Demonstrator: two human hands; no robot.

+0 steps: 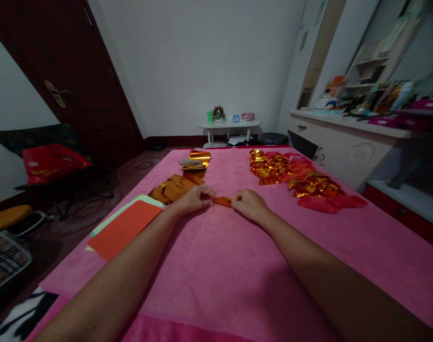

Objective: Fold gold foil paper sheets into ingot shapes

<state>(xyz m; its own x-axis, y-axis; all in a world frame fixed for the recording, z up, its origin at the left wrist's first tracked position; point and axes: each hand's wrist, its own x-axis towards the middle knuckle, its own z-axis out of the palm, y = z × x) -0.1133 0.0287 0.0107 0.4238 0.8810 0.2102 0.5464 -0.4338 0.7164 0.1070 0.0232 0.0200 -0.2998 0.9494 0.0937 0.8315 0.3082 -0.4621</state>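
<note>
Both my hands pinch a narrow folded strip of orange-gold paper (pixel 222 201), stretched between them just over the pink cloth (pixel 216 266). My left hand (pixel 196 198) grips its left end, fingers closed. On the other end, my right hand (pixel 250 204) is closed too. Behind my left hand lie gold-brown paper sheets (pixel 172 188), partly hidden by it. A roll of shiny gold foil (pixel 200 156) sits farther back with a greyish object (pixel 191 163) in front of it. To the right is a heap of folded gold foil pieces (pixel 273 166) and red ones (pixel 330 203).
Coloured paper sheets, orange on top (pixel 127 228), lie at the left edge of the cloth, beside my left forearm. A small white table (pixel 230 125) stands by the far wall. On the right is a cluttered dresser (pixel 344 137); on the left, a chair with a red bag (pixel 54 164).
</note>
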